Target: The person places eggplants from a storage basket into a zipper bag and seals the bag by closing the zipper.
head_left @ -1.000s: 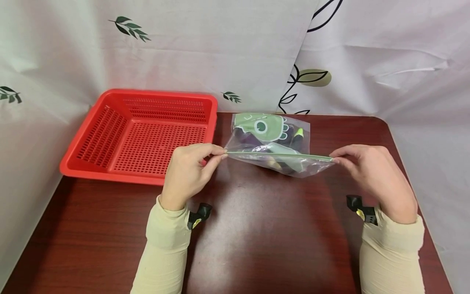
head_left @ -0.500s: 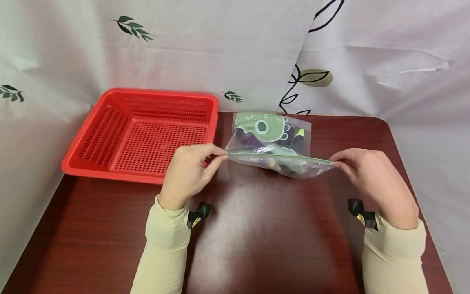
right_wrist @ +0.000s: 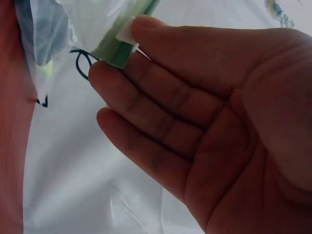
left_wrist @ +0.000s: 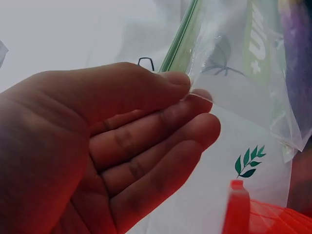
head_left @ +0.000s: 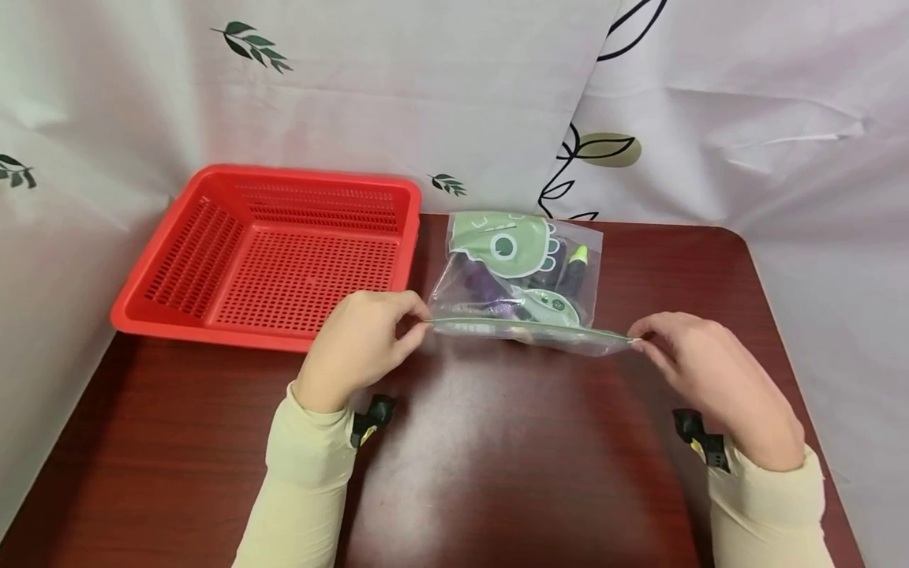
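Note:
A clear zip bag (head_left: 497, 268) with a green cartoon print lies at the back middle of the table, its green zip edge raised toward me. Inside it show dark purple items (head_left: 486, 284) and a dark thing with a yellow-green tip (head_left: 578, 256); their kind is unclear through the plastic. My left hand (head_left: 365, 339) pinches the left end of the zip edge between thumb and forefinger. At the other end, my right hand (head_left: 717, 379) pinches the corner by a small white slider (right_wrist: 127, 33), seen in the right wrist view. The zip strip runs taut between both hands.
A red perforated plastic basket (head_left: 266, 335) stands at the back left, close beside my left hand. The brown wooden table (head_left: 497, 473) meets a white leaf-patterned cloth (head_left: 341, 102) behind and at both sides.
Both hands have come lower and nearer to me, drawing the zip edge along. More of the bag's printed front now shows, and its right end sits lower than its left.

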{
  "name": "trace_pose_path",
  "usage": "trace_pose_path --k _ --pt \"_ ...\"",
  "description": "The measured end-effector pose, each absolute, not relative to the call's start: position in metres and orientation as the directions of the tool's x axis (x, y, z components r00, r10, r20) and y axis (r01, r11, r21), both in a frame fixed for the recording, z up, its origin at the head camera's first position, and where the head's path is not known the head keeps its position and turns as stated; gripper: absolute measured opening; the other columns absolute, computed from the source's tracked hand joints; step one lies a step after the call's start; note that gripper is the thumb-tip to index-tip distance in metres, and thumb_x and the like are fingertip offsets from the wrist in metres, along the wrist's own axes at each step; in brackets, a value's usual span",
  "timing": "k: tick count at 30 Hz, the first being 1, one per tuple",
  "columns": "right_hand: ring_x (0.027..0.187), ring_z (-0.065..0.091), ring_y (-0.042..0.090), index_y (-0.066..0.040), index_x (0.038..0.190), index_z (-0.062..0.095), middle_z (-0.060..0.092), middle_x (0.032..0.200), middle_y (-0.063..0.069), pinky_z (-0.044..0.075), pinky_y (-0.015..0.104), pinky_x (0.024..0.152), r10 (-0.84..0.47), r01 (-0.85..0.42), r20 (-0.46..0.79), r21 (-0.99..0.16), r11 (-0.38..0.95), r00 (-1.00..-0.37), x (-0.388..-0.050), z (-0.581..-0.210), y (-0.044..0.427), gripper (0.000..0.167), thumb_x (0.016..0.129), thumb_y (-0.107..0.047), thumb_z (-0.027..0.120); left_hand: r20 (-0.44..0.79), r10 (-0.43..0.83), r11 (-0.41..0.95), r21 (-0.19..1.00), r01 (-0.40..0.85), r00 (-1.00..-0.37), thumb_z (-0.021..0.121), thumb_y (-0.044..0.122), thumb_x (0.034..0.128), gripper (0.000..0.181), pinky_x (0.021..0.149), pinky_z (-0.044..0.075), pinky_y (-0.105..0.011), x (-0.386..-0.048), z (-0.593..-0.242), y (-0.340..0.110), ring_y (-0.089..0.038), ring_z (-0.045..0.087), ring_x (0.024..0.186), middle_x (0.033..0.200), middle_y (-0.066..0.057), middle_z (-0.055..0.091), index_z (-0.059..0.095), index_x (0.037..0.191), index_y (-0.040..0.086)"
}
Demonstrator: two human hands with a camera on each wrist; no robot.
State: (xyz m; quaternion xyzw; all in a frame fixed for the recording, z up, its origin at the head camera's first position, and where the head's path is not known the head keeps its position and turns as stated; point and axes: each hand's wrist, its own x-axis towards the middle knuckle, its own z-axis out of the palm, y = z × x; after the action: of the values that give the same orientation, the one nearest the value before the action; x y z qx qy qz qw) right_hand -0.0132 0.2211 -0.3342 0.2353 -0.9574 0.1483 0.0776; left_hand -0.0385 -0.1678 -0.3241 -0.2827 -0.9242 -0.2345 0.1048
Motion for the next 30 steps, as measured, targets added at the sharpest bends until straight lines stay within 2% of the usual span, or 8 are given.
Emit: trace_pose_path --k 5,10,18,22,25,30 --pt "0.072 0.057 0.011 -0.013 0.092 0.071 0.067 0.085 -0.005 0.050 0.039 0.065 -0.442 -0.480 0.193 -0.261 0.838 -0.876 -0.008 -0.342 0.220 0.017 0.080 -0.004 0.079 0.266 0.495 0.754 0.343 0.561 -0.827 0.078 0.010 0.0814 0.009 0.052 0.046 -0.032 -0.031 -0.328 -0.171 -0.012 0.052 0.054 0.076 0.005 0.071 0.074 0.088 0.014" --pt "0.073 0.059 0.011 -0.014 0.092 0.070 0.068 0.087 -0.007 0.051 0.039 0.066 -0.465 -0.494 0.166 -0.274 0.825 -0.870 -0.003 -0.351 0.221 0.019 0.079 -0.004 0.079 0.212 0.545 0.747 0.315 0.585 -0.811 0.078 0.010 0.0805 0.011 0.055 0.049 -0.034 -0.024 -0.336 -0.173 -0.014 0.061 0.063 0.075 0.008 0.067 0.070 0.084 0.016" --pt "0.071 0.055 0.011 -0.012 0.090 0.069 0.065 0.084 -0.005 0.049 0.038 0.064 -0.449 -0.460 0.103 -0.268 0.847 -0.888 0.002 -0.361 0.224 0.017 0.079 -0.003 0.078 0.194 0.633 0.709 0.245 0.662 -0.750 0.081 0.012 0.0782 0.016 0.058 0.051 -0.034 -0.011 -0.350 -0.160 -0.013 0.063 0.065 0.074 0.009 0.063 0.065 0.079 0.018" --pt "0.073 0.056 0.012 -0.012 0.090 0.068 0.065 0.086 -0.004 0.049 0.038 0.064 -0.439 -0.443 0.081 -0.286 0.849 -0.895 0.006 -0.368 0.227 0.019 0.079 -0.002 0.078 0.168 0.635 0.727 0.200 0.657 -0.754 0.078 0.008 0.0771 0.019 0.056 0.052 -0.036 -0.005 -0.363 -0.149 -0.017 0.064 0.065 0.069 0.007 0.061 0.062 0.074 0.017" --pt "0.074 0.057 0.013 -0.013 0.089 0.067 0.064 0.088 -0.004 0.049 0.039 0.065 -0.440 -0.441 0.075 -0.297 0.847 -0.895 0.009 -0.374 0.227 0.021 0.078 -0.002 0.080 0.195 0.627 0.746 0.131 0.653 -0.755 0.073 0.001 0.0757 0.020 0.053 0.052 -0.039 0.000 -0.375 -0.141 -0.021 0.064 0.063 0.065 0.002 0.061 0.059 0.071 0.015" --pt "0.076 0.058 0.011 -0.016 0.087 0.066 0.062 0.089 -0.005 0.050 0.037 0.067 -0.455 -0.455 0.074 -0.301 0.838 -0.888 0.015 -0.383 0.223 0.023 0.077 -0.004 0.083 0.228 0.586 0.794 0.030 0.607 -0.777 0.072 -0.003 0.0737 0.020 0.052 0.050 -0.037 0.009 -0.392 -0.133 -0.024 0.063 0.065 0.068 -0.004 0.063 0.058 0.071 0.010"
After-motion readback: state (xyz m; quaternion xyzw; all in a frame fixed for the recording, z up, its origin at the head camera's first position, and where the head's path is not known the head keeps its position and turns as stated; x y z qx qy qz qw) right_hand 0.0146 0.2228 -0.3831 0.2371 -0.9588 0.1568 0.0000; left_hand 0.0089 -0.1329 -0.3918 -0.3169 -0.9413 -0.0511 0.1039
